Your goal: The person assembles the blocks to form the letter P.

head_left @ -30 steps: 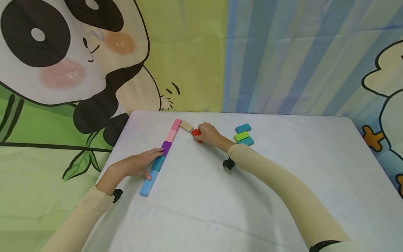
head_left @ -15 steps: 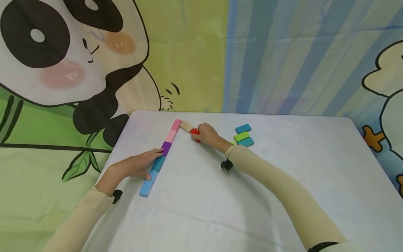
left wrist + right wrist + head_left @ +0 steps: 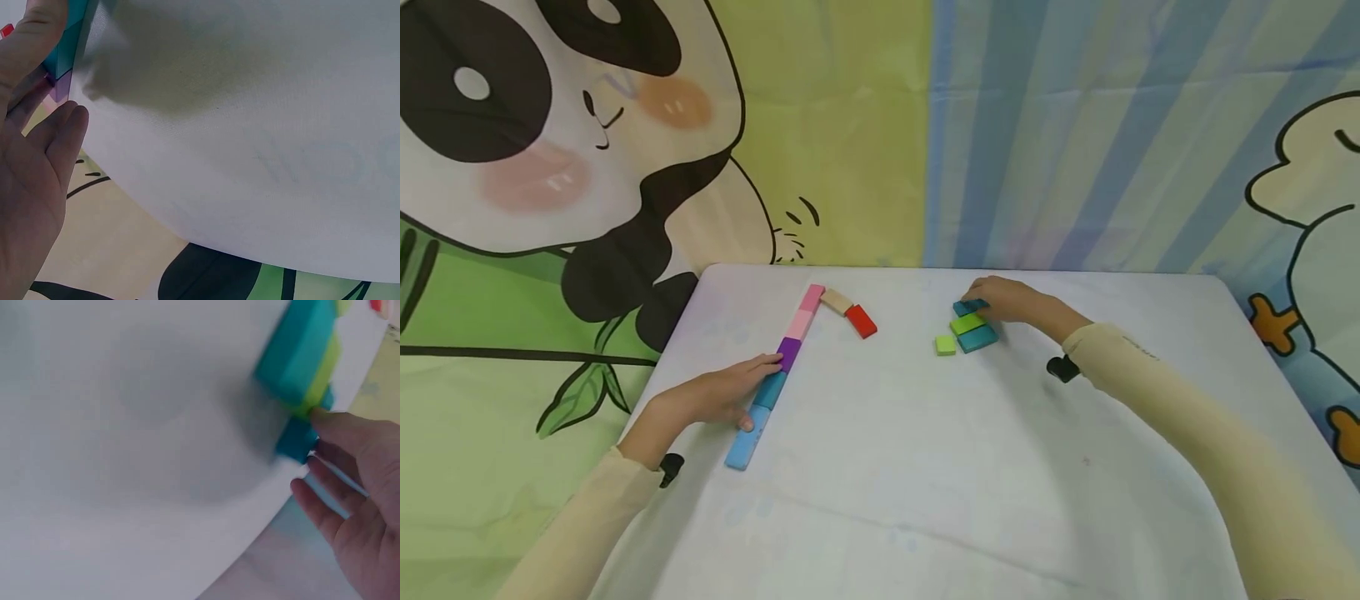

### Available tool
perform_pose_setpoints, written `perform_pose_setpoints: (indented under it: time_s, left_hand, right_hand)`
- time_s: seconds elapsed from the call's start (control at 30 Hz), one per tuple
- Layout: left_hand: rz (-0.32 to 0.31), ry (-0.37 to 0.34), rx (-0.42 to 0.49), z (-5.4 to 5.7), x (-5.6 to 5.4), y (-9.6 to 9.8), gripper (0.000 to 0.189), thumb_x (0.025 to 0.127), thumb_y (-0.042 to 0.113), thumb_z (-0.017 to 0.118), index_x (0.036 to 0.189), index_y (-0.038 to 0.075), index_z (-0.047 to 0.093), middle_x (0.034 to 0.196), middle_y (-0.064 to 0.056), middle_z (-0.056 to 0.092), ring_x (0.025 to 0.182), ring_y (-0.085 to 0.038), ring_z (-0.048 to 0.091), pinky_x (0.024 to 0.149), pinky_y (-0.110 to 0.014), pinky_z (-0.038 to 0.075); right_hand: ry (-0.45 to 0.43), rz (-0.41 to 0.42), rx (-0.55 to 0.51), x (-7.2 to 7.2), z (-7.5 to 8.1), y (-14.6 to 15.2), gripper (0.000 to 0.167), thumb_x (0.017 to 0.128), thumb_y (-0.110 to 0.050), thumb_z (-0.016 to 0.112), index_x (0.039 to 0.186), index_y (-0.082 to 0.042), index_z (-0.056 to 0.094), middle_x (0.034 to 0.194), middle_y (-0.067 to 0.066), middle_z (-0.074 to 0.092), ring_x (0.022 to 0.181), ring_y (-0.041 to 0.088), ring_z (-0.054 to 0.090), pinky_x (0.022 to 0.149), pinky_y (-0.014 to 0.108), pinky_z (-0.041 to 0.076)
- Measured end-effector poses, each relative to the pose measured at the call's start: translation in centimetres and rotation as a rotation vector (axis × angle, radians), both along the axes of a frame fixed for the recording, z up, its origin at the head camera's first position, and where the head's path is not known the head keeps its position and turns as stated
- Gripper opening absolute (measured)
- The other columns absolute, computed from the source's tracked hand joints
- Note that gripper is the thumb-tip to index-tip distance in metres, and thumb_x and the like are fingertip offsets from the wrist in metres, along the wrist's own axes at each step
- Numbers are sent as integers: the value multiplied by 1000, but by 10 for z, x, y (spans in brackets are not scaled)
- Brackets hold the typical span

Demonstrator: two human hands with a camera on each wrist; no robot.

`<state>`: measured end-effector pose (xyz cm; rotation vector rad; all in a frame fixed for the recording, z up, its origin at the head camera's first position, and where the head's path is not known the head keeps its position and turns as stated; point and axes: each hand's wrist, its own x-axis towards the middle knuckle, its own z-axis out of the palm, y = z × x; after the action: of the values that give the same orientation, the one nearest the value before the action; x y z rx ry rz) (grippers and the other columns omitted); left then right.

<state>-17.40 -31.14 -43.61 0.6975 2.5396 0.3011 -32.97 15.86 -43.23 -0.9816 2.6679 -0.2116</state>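
Note:
A straight row of blocks runs along the left of the table: a deep pink, a pale pink, a purple (image 3: pixel 789 352), a teal (image 3: pixel 771 389) and a light blue block (image 3: pixel 743 450). My left hand (image 3: pixel 722 393) rests along this row, fingers fairly straight at the purple block and thumb on the light blue one. At the right, my right hand (image 3: pixel 1011 298) pinches a blue block (image 3: pixel 295 440) between thumb and fingers, partly covering it in the head view. Right beside it lie a green block (image 3: pixel 967 324) and a teal block (image 3: pixel 977 338).
A wooden-coloured block (image 3: pixel 837 302) and a red block (image 3: pixel 861 322) slant away from the row's far end. A small green square block (image 3: pixel 945 345) sits left of the right-hand group. Printed cloth (image 3: pixel 835 150) hangs behind the white table (image 3: pixel 880 467).
My right hand has let go of the red block, which now lies end to end with the wooden-coloured one, and has moved right to the blue block. The left hand stays on the row.

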Motion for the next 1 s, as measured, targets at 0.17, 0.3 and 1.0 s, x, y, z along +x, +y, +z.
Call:
perform_pose_setpoints:
  time_s: [0.17,0.3,1.0]
  left_hand:
    - [7,-6,8,1,1,-2,100,75,34,79,152,3,23,161,-18,18,147,-42,21,113,-55,34]
    - [8,-11,12,1,2,-2,99,75,33,79,152,2,24,161,-18,18,147,-42,21,113,-55,33]
    - [12,-5,6,-1,1,-2,101,75,34,79,153,4,23,162,-17,17,148,-42,20,114,-55,31]
  right_hand:
    - [26,14,-28,-1,-9,20,31,93,-8,63,123,-1,62,124,19,62,119,37,55,101,50,48]
    - [86,16,-30,-3,-11,21,27,91,-6,65,118,-2,61,113,17,65,108,34,61,94,48,51]
    - [3,37,-213,71,-23,-108,47,92,-22,66,135,-7,57,104,16,60,80,17,52,67,22,47]
